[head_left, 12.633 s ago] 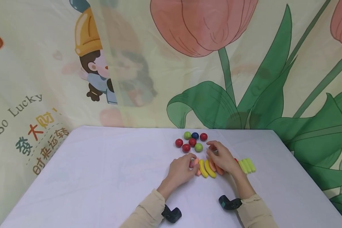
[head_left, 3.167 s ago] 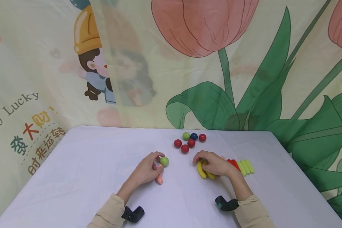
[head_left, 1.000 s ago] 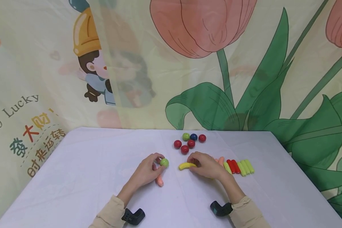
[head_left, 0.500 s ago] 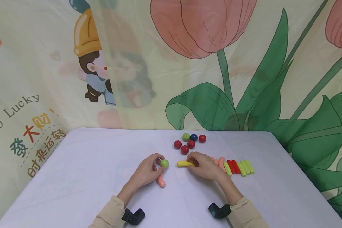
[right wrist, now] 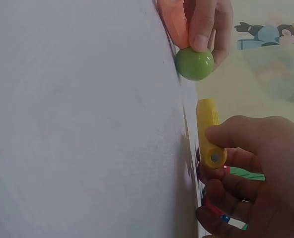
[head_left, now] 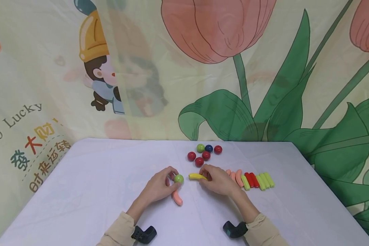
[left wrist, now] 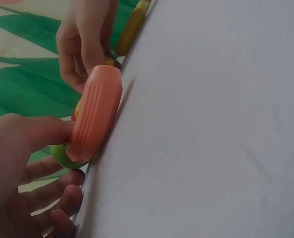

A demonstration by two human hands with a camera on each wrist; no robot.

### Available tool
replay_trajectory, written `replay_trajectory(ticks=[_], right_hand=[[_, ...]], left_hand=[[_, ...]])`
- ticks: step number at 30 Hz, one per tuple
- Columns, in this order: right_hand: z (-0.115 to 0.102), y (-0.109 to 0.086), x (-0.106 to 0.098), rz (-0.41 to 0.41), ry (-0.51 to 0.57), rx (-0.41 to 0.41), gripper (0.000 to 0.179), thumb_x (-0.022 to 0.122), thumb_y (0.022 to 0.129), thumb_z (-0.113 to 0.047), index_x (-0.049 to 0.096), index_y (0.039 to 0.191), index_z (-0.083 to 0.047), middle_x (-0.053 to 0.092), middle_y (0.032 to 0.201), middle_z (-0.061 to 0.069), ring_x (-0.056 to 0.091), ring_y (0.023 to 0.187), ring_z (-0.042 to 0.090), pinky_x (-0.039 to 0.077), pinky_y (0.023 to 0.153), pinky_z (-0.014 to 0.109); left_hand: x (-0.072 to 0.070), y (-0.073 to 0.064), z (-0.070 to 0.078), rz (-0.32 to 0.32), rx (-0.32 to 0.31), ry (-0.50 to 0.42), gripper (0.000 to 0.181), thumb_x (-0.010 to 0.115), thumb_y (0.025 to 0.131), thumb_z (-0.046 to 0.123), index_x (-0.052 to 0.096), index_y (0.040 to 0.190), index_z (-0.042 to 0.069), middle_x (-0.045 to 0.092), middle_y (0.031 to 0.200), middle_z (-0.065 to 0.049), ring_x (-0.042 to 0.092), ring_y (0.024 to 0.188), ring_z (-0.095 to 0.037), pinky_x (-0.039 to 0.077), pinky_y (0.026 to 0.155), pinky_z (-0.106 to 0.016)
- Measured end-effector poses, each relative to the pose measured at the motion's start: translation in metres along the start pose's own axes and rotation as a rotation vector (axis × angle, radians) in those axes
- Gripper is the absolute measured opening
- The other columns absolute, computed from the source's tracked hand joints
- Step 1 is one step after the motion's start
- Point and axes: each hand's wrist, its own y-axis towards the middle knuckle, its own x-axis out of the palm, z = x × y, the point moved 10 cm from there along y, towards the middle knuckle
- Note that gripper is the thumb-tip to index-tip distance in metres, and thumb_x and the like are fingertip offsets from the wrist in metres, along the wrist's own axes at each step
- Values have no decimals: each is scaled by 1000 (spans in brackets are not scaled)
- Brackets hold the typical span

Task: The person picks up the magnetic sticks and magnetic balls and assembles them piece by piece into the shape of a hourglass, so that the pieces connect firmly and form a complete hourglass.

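My left hand (head_left: 160, 184) pinches a glossy green ball (head_left: 179, 178) between thumb and fingers. Against that thumb lies a pink, sausage-like piece (head_left: 177, 198), its ridged side filling the left wrist view (left wrist: 96, 111). To the right, my right hand (head_left: 218, 180) pinches a small yellow toy banana (head_left: 196, 176), which points toward the ball with a gap between them. In the right wrist view the banana (right wrist: 207, 119) shows a round hole at its near end, with the thumb on its side.
Beyond the hands sit several red balls (head_left: 199, 162), a green ball (head_left: 200, 148) and a dark blue ball (head_left: 208, 148). Right of my right hand, pink pieces (head_left: 239, 177), red sticks (head_left: 253, 179) and light green sticks (head_left: 269, 179) lie in a row on the white tablecloth (head_left: 89, 191).
Earlier the green ball lay among the other balls; it is now at my left hand. Over the last second my right hand has carried the banana left, and the pink piece has shifted slightly nearer and right.
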Motion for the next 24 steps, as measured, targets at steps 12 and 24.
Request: replay_trajectory(ticks=[12,24], right_hand=[[-6,0,3,-2,-29,-30,17,69,83,-24,60,96,-19,53,75,-8,49,70,10,43,63,23],[-13,-2,6,-18,-37,-45,18,70,84,-25,61,98,-19,53,75,-8,49,71,10,43,63,22]], left_hand=[[1,-1,3,1,45,29,24,70,82,28,58,102,23,57,86,8,45,62,-5,35,52,-20],[1,-2,5,-11,44,23,24,70,81,28,58,102,23,57,86,7,45,62,-5,35,52,-20]])
